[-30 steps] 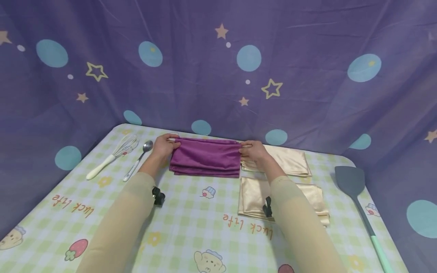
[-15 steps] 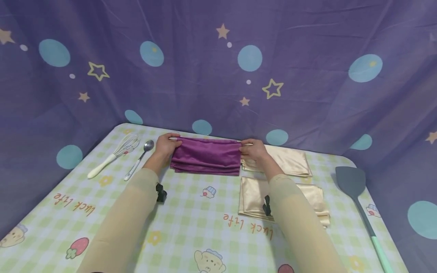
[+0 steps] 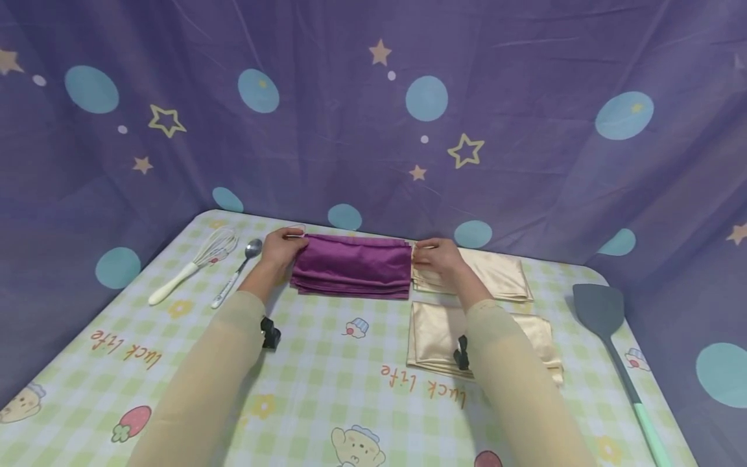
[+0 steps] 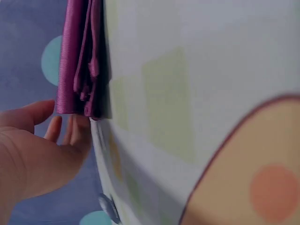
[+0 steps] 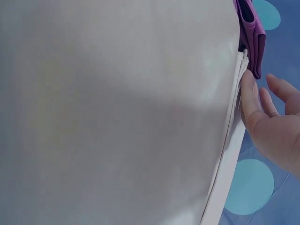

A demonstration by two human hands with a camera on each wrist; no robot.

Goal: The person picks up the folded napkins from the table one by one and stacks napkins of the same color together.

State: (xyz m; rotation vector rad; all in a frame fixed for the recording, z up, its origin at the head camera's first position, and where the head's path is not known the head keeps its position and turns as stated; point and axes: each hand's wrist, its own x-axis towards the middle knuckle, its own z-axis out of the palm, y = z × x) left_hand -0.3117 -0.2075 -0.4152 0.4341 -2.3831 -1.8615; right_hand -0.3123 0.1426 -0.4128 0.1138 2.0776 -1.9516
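A folded purple satin cloth (image 3: 353, 266) lies flat near the table's back edge. My left hand (image 3: 281, 251) is at its left end; in the left wrist view the thumb (image 4: 41, 110) and the fingers stand apart, right at the cloth's end. Close to the right end is my right hand (image 3: 439, 258), its fingers (image 5: 250, 91) loosely extended beside the purple folds and over a folded cream satin cloth (image 3: 496, 272). Neither hand grips the cloth. A second folded cream cloth (image 3: 428, 337) lies nearer, partly hidden under my right forearm.
At the left lie a whisk (image 3: 195, 263) with a cream handle and a metal spoon (image 3: 238, 272). A grey spatula (image 3: 601, 311) with a mint-green handle lies along the right edge. A purple curtain (image 3: 350, 117) hangs behind the checked table (image 3: 327, 363).
The purple cloth has moved slightly toward the back edge and now lies flatter. My right hand has let go of its corner and shifted a little right; my left fingers have loosened.
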